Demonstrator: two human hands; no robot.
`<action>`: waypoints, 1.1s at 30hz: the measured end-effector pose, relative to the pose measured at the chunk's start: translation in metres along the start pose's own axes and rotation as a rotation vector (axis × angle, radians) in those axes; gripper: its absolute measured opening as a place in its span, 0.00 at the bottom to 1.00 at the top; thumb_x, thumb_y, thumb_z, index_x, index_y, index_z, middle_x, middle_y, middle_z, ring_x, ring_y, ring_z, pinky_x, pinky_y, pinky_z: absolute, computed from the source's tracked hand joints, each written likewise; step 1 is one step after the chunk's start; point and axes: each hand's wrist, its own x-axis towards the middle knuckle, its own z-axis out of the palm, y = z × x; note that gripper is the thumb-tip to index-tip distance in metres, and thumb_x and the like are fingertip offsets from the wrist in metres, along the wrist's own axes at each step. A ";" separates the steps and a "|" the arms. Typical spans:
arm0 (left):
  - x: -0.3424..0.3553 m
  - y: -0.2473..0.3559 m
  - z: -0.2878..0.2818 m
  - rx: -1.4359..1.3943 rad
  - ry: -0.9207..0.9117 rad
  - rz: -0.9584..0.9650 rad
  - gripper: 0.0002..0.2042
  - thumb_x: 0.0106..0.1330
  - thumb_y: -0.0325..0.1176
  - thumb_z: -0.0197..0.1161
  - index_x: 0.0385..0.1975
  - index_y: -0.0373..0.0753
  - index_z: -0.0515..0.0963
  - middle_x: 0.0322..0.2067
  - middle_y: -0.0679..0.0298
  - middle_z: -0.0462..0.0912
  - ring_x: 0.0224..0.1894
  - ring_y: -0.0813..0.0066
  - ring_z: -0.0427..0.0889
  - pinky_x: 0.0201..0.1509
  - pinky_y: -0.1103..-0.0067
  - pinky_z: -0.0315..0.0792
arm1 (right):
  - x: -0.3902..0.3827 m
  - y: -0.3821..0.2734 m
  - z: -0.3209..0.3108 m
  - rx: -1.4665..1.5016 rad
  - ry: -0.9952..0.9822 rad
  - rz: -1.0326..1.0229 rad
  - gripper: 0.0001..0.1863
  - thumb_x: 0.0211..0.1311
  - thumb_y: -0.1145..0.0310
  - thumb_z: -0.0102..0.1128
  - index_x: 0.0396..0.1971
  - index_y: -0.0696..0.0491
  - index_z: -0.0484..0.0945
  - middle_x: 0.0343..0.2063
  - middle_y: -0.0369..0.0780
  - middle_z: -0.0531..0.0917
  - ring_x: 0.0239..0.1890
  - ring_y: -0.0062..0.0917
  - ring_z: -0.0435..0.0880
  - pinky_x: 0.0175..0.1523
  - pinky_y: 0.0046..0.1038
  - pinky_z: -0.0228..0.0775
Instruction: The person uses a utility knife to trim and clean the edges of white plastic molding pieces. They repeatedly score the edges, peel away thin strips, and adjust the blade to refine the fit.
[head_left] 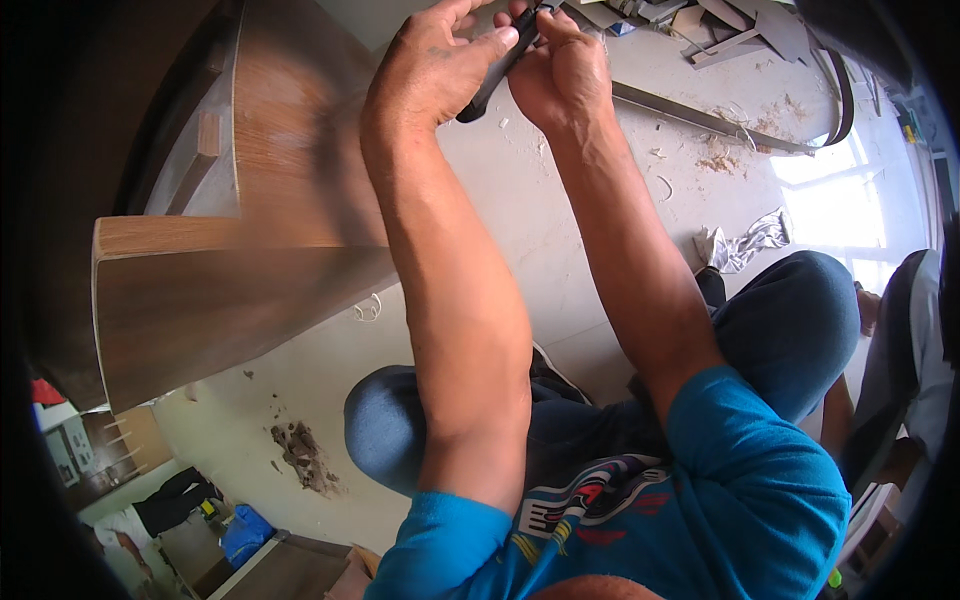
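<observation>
Step prob. = handling: I see L hand (pixel 432 68) grip long black thing (pixel 493 82), R hand (pixel 565 82) pinch its far end; next prob. needs steady hold.

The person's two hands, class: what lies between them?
In the head view, a slim black object lies between the left hand and the right hand.

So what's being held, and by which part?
A dark elongated object, kind unclear, toward its far end, by the left hand and right hand; near end free.
</observation>
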 end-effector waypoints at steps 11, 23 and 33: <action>0.000 -0.009 0.017 0.261 -0.022 -0.105 0.30 0.72 0.29 0.62 0.74 0.34 0.70 0.53 0.53 0.88 0.53 0.72 0.84 0.59 0.75 0.75 | 0.007 -0.001 -0.006 -0.085 -0.088 -0.062 0.08 0.79 0.72 0.52 0.53 0.53 0.72 0.46 0.43 0.83 0.49 0.35 0.85 0.60 0.41 0.79; -0.004 -0.007 0.017 0.302 0.145 -0.074 0.21 0.73 0.32 0.65 0.65 0.40 0.82 0.45 0.58 0.91 0.47 0.70 0.87 0.57 0.72 0.77 | 0.005 -0.007 0.004 -0.103 -0.036 -0.015 0.17 0.78 0.73 0.51 0.63 0.52 0.70 0.52 0.42 0.83 0.56 0.36 0.85 0.64 0.42 0.77; -0.004 -0.003 0.011 0.243 0.123 -0.002 0.19 0.70 0.32 0.70 0.60 0.40 0.86 0.40 0.62 0.91 0.40 0.76 0.83 0.50 0.75 0.77 | 0.011 -0.011 -0.005 -0.096 -0.096 0.004 0.11 0.79 0.72 0.50 0.55 0.51 0.75 0.46 0.39 0.87 0.51 0.30 0.88 0.58 0.38 0.79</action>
